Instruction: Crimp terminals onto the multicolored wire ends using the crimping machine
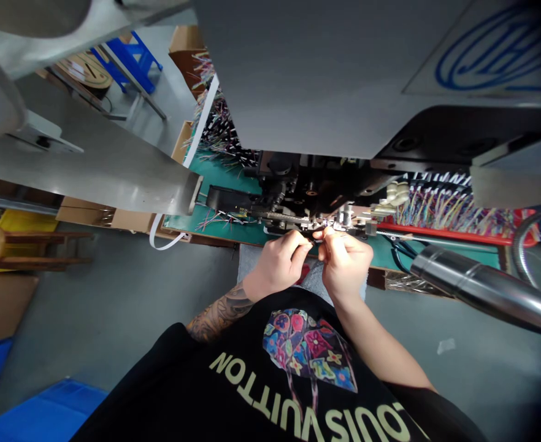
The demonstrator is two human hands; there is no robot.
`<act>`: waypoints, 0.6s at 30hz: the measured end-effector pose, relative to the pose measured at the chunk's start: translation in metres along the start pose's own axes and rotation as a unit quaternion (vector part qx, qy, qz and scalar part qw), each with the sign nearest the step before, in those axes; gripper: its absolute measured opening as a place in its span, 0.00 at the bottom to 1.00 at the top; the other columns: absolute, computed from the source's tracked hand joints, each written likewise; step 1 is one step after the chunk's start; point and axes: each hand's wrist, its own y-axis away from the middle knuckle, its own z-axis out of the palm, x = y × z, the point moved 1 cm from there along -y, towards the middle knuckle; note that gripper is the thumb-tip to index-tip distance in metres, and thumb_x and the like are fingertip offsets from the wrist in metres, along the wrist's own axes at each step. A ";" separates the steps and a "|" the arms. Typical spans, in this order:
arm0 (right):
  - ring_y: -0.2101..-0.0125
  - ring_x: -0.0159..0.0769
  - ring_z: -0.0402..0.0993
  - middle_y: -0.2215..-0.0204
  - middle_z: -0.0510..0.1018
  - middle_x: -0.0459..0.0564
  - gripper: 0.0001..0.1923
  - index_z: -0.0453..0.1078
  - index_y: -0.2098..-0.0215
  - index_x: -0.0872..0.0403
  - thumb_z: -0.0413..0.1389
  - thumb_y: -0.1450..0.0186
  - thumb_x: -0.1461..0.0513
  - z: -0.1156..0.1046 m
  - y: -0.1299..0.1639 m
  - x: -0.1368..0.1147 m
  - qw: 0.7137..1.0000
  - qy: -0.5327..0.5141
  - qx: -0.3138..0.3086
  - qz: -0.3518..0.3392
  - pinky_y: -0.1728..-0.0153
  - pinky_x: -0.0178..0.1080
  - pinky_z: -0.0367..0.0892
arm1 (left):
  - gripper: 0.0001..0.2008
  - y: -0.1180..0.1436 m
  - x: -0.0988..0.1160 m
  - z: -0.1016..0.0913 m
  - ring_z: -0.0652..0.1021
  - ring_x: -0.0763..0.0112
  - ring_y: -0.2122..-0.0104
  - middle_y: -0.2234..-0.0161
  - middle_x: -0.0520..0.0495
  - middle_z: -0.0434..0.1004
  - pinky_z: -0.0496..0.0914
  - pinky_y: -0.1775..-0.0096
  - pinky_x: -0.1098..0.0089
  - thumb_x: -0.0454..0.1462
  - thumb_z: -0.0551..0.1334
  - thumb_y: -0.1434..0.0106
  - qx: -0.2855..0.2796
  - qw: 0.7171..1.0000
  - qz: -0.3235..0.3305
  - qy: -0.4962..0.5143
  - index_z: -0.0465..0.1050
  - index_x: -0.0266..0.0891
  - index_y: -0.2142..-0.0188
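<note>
Two hands at machine front | left hand (pixel 277 264): fingers curled, tips pinching small dark wire piece (pixel 310 241) | right hand (pixel 344 261): fingertips pressed together on same piece, just below press head (pixel 307 196) | green bench (pixel 219 172) behind | coloured wire bundle (pixel 440 212) far right
</note>
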 end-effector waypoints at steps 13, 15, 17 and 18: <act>0.82 0.30 0.66 0.86 0.70 0.44 0.30 0.72 0.83 0.52 0.67 0.26 0.51 -0.001 -0.005 -0.017 0.997 0.034 -0.073 -0.021 0.74 0.37 0.70 | 0.14 0.000 -0.005 -0.008 0.82 0.69 0.67 0.65 0.47 0.82 0.75 0.64 0.69 0.35 0.58 0.16 -0.019 0.999 0.031 0.008 0.78 0.40 0.60; 0.84 0.28 0.64 0.87 0.70 0.44 0.31 0.73 0.83 0.52 0.66 0.25 0.49 -0.005 -0.006 -0.018 0.995 0.033 -0.094 -0.012 0.76 0.36 0.68 | 0.12 -0.002 -0.005 -0.012 0.80 0.72 0.70 0.67 0.49 0.81 0.73 0.66 0.70 0.37 0.61 0.17 -0.048 0.994 -0.021 0.095 0.77 0.39 0.60; 0.84 0.29 0.65 0.85 0.73 0.45 0.30 0.76 0.81 0.52 0.65 0.24 0.48 -0.007 -0.005 -0.020 0.995 0.027 -0.095 -0.012 0.77 0.36 0.67 | 0.11 -0.003 -0.003 -0.016 0.76 0.75 0.74 0.69 0.52 0.79 0.70 0.70 0.73 0.39 0.64 0.18 -0.081 0.975 -0.089 0.186 0.77 0.39 0.59; 0.84 0.29 0.66 0.85 0.75 0.45 0.28 0.78 0.79 0.53 0.65 0.24 0.48 -0.007 -0.004 -0.021 0.995 0.025 -0.092 -0.016 0.77 0.36 0.67 | 0.11 -0.004 -0.002 -0.017 0.74 0.76 0.75 0.70 0.53 0.78 0.69 0.71 0.73 0.40 0.65 0.18 -0.092 0.965 -0.115 0.219 0.76 0.39 0.60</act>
